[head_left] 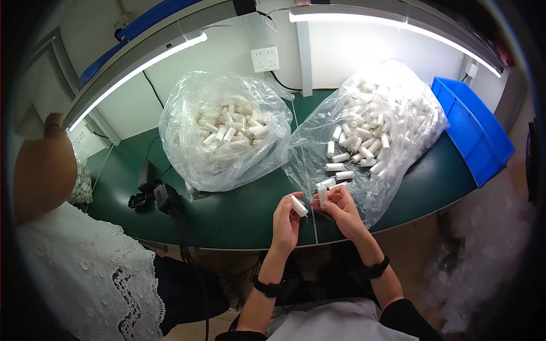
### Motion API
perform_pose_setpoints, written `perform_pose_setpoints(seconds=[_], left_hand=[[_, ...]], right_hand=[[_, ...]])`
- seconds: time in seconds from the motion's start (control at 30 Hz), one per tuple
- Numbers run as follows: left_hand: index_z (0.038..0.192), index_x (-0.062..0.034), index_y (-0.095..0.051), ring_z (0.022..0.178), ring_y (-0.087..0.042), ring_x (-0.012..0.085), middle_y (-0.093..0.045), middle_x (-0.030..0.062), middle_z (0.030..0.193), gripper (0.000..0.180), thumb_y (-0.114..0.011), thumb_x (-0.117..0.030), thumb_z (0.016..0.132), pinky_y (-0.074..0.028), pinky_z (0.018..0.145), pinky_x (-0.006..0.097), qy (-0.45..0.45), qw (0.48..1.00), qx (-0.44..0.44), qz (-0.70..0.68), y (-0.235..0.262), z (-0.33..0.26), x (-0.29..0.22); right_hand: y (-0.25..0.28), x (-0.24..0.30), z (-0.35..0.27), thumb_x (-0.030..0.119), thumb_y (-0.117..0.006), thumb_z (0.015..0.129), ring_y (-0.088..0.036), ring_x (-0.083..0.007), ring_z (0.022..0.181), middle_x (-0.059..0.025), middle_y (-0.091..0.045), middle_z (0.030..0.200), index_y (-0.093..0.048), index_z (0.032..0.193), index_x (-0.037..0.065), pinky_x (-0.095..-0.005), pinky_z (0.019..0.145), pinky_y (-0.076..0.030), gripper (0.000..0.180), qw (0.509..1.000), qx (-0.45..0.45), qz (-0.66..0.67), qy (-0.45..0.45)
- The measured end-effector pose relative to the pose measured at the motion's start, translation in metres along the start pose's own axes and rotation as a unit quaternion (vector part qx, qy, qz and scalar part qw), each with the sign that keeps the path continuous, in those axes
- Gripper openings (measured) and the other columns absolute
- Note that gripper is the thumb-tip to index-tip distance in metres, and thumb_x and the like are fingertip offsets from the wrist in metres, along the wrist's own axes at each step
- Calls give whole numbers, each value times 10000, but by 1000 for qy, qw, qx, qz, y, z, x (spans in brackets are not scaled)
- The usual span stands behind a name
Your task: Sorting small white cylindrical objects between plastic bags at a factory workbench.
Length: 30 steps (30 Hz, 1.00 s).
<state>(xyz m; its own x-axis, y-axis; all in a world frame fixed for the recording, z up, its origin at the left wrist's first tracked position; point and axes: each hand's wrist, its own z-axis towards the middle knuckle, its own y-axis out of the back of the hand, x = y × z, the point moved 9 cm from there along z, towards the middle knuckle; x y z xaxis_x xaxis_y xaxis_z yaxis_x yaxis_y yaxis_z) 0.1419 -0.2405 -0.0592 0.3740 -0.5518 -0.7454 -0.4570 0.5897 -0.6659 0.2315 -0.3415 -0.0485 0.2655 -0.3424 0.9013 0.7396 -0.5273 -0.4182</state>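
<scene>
My left hand [286, 220] is closed on a small white cylinder [298, 207], with what looks like a short wire or pin at its lower end. Close beside it, my right hand [344, 212] grips a second white cylinder [323, 196], held nearly upright between thumb and fingers. Both hands are over the near edge of the green table. Just beyond my right hand, several loose white cylinders [344, 175] lie at the mouth of a clear plastic bag [418, 122]. That bag lies open toward me and is heaped with more of them.
Another clear bag [187, 142] of white cylinders stands at the left on the green table [227, 213]. Black power adapters [166, 198] with cables lie near it. A blue bin [475, 133] stands at the far right. At the left is another person in a white lace top [85, 267].
</scene>
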Motion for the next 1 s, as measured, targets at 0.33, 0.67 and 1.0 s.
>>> perform_pose_setpoints(seconds=[0.33, 0.67, 1.0], left_hand=[[1111, 25, -515, 735, -494, 84, -533, 35, 829, 326, -408, -220, 924, -419, 675, 217, -13, 1000, 9, 16, -6, -5, -4], [1101, -29, -490, 684, -455, 90, -510, 22, 792, 249, -487, -190, 911, -416, 670, 243, -28, 993, -20, -114, 5, -2, -8], [1099, -47, -435, 785, -602, 198, -598, 166, 963, 256, -448, -82, 845, -499, 775, 315, 21, 995, 14, -96, 3, -3, 0]], right_hand=[[6, 0, -5, 23, -560, 853, -580, -161, 925, -114, -520, 1061, -421, 1061, 42, -274, 835, -468, 250, 1000, -24, -6, 3], [-5, 16, -7, -82, -643, 754, -558, -149, 981, -83, -484, 1082, -429, 1186, 18, -262, 857, -478, 493, 999, -14, -11, 32], [4, 12, -6, -85, -629, 765, -567, -165, 995, -112, -509, 1104, -419, 1217, -8, -273, 874, -489, 504, 999, -33, 0, 30]])
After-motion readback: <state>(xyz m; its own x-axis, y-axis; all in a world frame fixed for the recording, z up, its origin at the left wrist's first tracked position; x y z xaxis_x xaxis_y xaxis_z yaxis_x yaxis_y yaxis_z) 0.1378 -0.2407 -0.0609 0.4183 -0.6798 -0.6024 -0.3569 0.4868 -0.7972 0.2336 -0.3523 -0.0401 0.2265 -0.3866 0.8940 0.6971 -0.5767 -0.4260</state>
